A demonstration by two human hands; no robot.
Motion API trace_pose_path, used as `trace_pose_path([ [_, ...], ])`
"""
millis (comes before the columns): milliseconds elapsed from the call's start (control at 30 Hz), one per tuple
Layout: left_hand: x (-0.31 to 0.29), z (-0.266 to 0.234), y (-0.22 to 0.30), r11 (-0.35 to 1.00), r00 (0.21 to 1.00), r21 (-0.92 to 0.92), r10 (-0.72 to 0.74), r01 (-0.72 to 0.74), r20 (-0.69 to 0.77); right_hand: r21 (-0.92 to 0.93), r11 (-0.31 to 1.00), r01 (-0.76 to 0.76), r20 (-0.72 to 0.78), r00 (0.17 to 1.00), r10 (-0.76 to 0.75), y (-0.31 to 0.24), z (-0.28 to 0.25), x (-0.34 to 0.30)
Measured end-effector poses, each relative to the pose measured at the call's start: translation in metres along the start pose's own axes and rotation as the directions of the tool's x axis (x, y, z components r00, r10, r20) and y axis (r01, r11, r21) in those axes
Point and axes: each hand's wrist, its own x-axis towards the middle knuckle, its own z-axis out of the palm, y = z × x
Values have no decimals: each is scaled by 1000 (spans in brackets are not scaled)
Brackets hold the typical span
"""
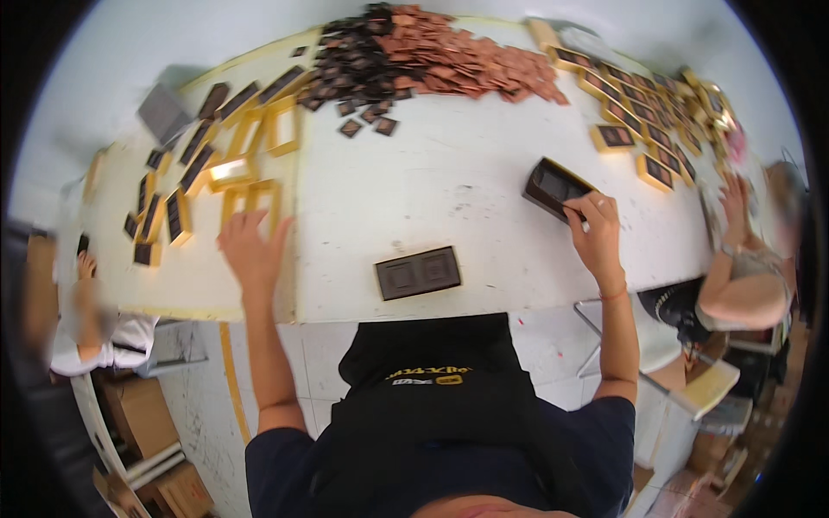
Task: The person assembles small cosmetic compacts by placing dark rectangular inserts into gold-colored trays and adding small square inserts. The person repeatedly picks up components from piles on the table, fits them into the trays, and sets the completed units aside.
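My right hand (598, 231) pinches the near right end of a black rectangular box (547, 192) with a gold edge, which lies tilted at an angle on the table's right side. My left hand (250, 250) has its fingers spread over the white tabletop, holding nothing. Just beyond its fingertips lies a gold rectangular frame (275, 197); whether they touch it I cannot tell. Between my hands, close to the front edge, rests a dark brown tray (419, 273) with two square recesses.
Heaps of small black square packets (350, 65) and copper-coloured packets (466, 60) cover the far middle. Gold-and-dark boxes stand at left (179, 216) and right (643, 112). People sit at both sides; one person's hands (736, 207) show at right. A grey block (164, 114) stands far left.
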Motion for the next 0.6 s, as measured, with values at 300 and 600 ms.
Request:
trace_pose_path([
  [300,3,18,84,834,929,-429,370,-348,-34,457,847,-272,-5,951,308,-17,-18,20],
  [600,23,31,96,689,884,-689,442,-225,153,709,587,-390,522,851,-64,-97,83,105],
])
